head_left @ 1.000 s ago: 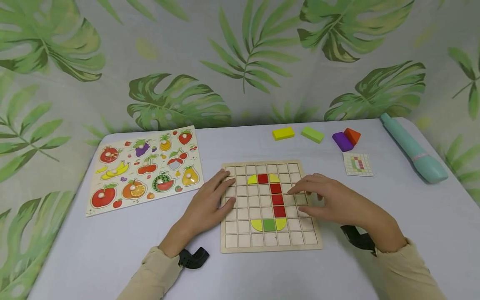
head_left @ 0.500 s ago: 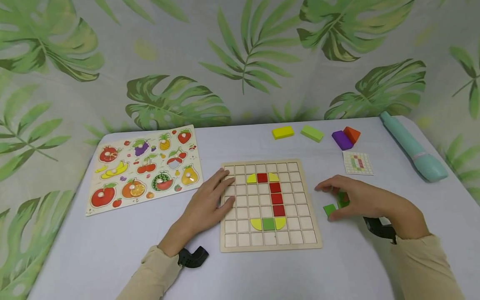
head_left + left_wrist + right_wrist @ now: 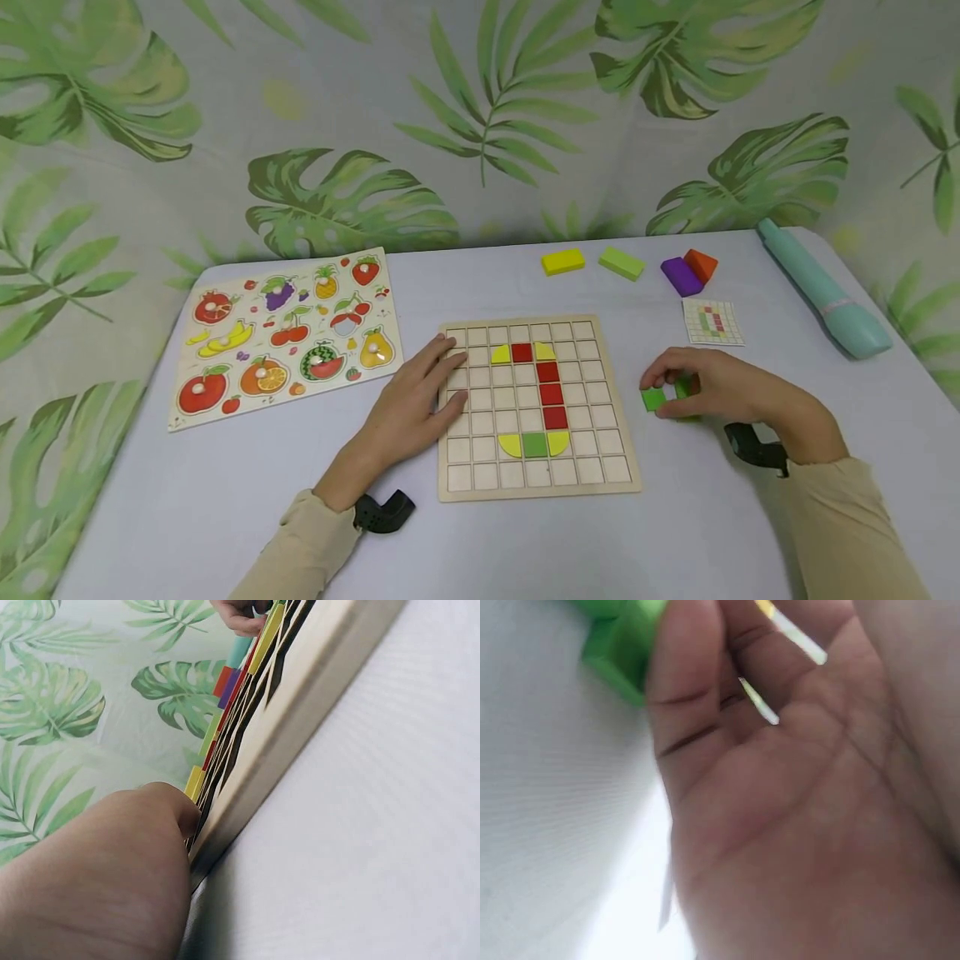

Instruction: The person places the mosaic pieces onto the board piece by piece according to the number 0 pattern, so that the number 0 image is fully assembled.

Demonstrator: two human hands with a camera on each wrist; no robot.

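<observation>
A wooden grid board point(image 3: 480, 487) lies in the middle of the table, with red squares point(image 3: 551, 394), yellow half-rounds and a green square point(image 3: 535, 445) set in its cells. My left hand point(image 3: 415, 410) rests flat on the board's left edge point(image 3: 300, 727), fingers straight. Right of the board, my right hand point(image 3: 693, 390) curls over small green tiles point(image 3: 653, 398) on the table and pinches one; the right wrist view shows a green tile point(image 3: 619, 637) at the fingertips.
A fruit peg puzzle point(image 3: 288, 333) lies at the left. Along the back stand yellow point(image 3: 563, 261), green point(image 3: 621, 262), purple point(image 3: 682, 276) and orange point(image 3: 702, 263) blocks, a small pattern card point(image 3: 712, 322) and a teal tube point(image 3: 821, 292). A leaf-print cloth hangs behind.
My right hand left the board, moved right to the table and closed on the green tiles. The left hand stayed on the board's left edge.
</observation>
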